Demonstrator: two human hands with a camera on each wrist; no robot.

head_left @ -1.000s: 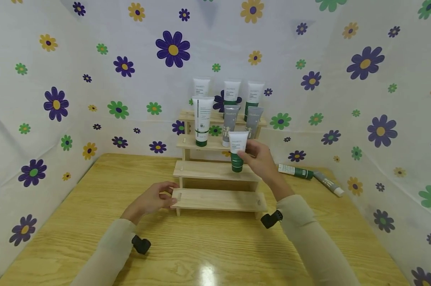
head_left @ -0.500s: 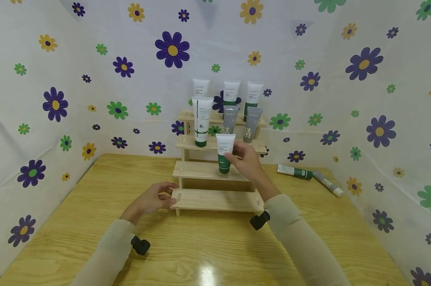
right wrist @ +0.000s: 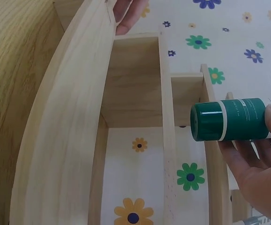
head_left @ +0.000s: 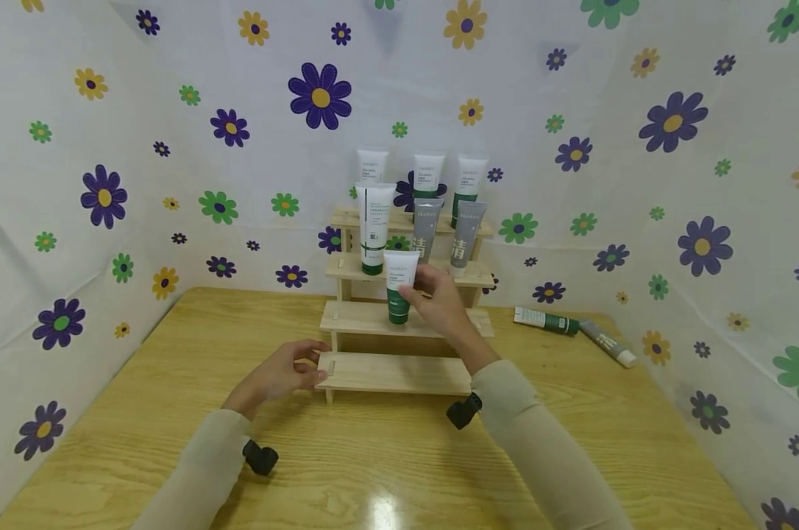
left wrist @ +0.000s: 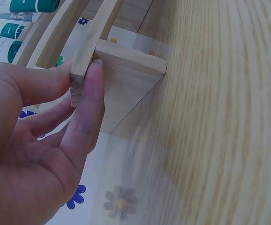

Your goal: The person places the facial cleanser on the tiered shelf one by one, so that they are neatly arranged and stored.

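Observation:
My right hand (head_left: pixel 439 298) pinches a white squeeze tube with a green lower end (head_left: pixel 399 287), held upright with its cap down in front of the second step from the bottom. In the right wrist view its green cap (right wrist: pixel 208 121) points toward the wooden step shelf (right wrist: pixel 62 122). At the shelf's left end, my left hand (head_left: pixel 285 372) grips the edge of the lowest board (head_left: pixel 393 372). The left wrist view shows the thumb and index finger (left wrist: pixel 86 108) pinching that board's corner.
A taller white tube (head_left: pixel 375 228) and two grey tubes (head_left: pixel 467 234) stand on the third step. Three white-and-green tubes (head_left: pixel 429 173) stand on the top one. A white-and-green tube (head_left: pixel 547 320) and a grey tube (head_left: pixel 608 344) lie on the table (head_left: pixel 373 464) at right.
My right hand has carried the white-and-green tube leftward along the front of the shelf. The left hand has stayed at the lowest board's end.

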